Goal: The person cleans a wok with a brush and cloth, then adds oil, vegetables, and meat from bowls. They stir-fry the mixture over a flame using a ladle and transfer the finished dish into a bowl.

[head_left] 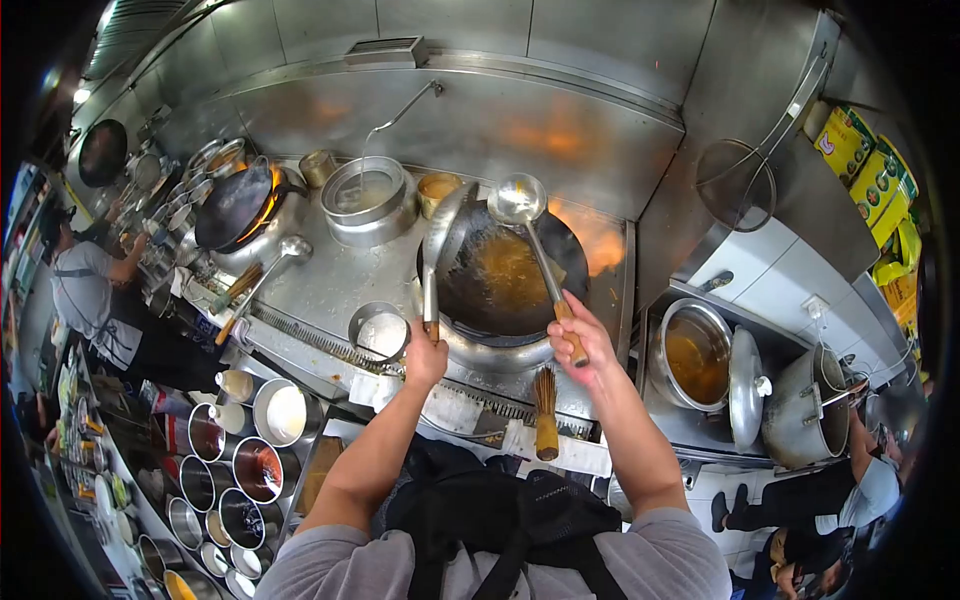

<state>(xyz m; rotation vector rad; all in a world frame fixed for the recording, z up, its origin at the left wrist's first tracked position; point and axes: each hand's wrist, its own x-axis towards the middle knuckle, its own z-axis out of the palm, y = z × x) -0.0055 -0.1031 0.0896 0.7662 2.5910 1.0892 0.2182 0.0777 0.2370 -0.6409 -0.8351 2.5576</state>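
My left hand (425, 358) is closed round the wooden handle of a skimmer (447, 228), a broad metal head seen nearly edge-on at the wok's left rim. In my right hand (582, 342) is the wooden handle of a ladle (518, 199). Its round bowl is raised above the far rim of the wok. Between the two tools, the dark wok (560, 285) holds bubbling brownish liquid (508, 270). Orange flame glows behind its right side. A bamboo brush (546, 415) lies in front of the wok, near my right forearm.
Left of the wok are a small pot (381, 331) and a large pot (368, 205) under a tap. Another wok (235, 208) stands over flames. Metal ingredient tubs (265, 470) fill the lower left. A pot of brown liquid (695, 355) stands right. Other people work at both sides.
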